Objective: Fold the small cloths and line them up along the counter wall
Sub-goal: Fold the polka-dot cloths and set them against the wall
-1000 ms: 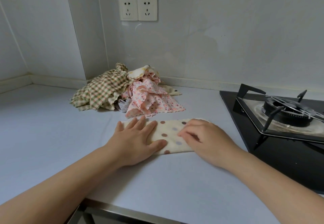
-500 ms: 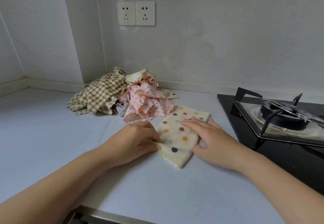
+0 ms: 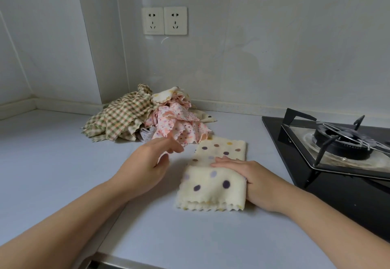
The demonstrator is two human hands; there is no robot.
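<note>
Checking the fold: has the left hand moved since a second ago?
Yes. The left hand came off the dotted cloth, shifting slightly left, away from the stove.

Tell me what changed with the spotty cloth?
The dotted cloth swung round toward the wall and got folded over. The left hand let go and lifted; the right hand keeps pressing it. The cloth pile and stove stayed put.

Left hand (image 3: pixel 147 163) hovers, fingers loosely extended; right hand (image 3: pixel 253 180) lies flat with fingers straight.
</note>
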